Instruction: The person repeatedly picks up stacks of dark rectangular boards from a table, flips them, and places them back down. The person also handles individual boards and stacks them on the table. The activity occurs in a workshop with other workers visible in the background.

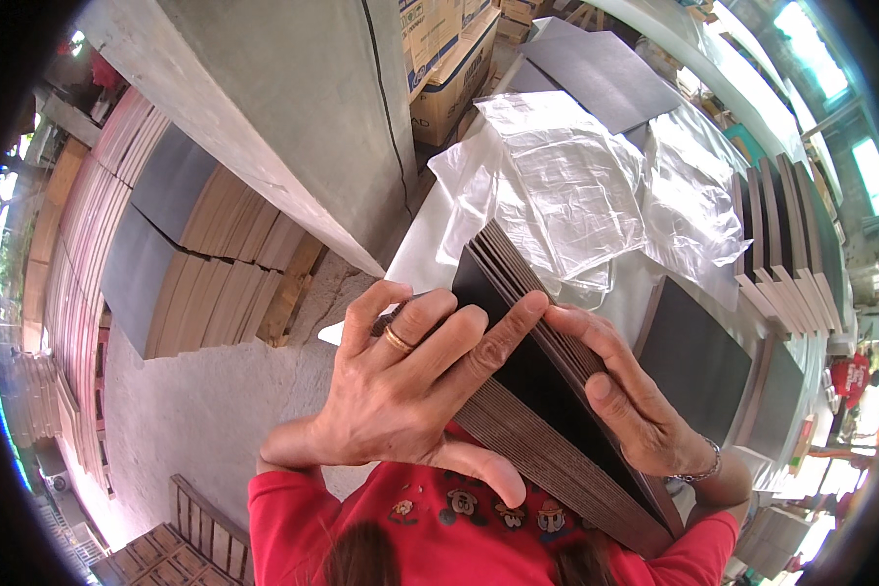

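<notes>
A pile of thin boards (pixel 547 444) with dark faces and brown layered edges lies in front of my chest. Its upper batch of boards (pixel 506 256) is tilted up from the lower ones, leaving a wedge-shaped gap with a dark face inside. My right hand (pixel 635 391), with a bracelet at the wrist, grips the edges of that raised batch with fingers and thumb. Over the pile's left side is my left hand (pixel 410 366), ring on one finger, fingers bent but apart and thumb stretched out. Its index fingertip meets the raised edges beside my right fingertips.
Crumpled clear plastic sheeting (pixel 566 186) covers the surface beyond the pile. Dark boards (pixel 698 356) lie at the right, with more stacks (pixel 786 254) farther back. A concrete pillar (pixel 303 107) stands ahead left, cartons (pixel 449 88) behind it. Board stacks (pixel 195 254) stand left.
</notes>
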Motion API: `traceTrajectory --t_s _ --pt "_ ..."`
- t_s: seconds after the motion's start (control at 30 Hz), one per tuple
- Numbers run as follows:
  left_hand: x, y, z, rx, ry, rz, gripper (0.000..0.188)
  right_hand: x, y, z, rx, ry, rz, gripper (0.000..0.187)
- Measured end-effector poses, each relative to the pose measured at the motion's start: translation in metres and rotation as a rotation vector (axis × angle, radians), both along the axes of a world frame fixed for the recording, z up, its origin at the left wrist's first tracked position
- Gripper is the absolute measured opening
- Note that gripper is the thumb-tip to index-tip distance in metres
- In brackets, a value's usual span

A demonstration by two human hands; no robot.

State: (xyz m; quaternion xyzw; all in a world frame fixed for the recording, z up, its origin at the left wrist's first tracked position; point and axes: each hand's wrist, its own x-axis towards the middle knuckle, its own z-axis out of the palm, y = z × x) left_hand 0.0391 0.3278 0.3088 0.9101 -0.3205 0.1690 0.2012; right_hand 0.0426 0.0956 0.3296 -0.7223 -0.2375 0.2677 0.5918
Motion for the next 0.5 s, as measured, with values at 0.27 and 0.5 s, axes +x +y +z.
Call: traceTrajectory --t_s 0.27,0.5 --pt "-0.002 0.004 0.003 -0.016 -0.002 -0.012 0.11 -0.001 0.0 0.002 -0.018 0.02 0.002 0.046" --pt "-0.002 0.003 -0.004 -0.02 -0.066 0.018 0.115 -0.001 0.001 0.001 -0.012 0.002 -0.002 0.046"
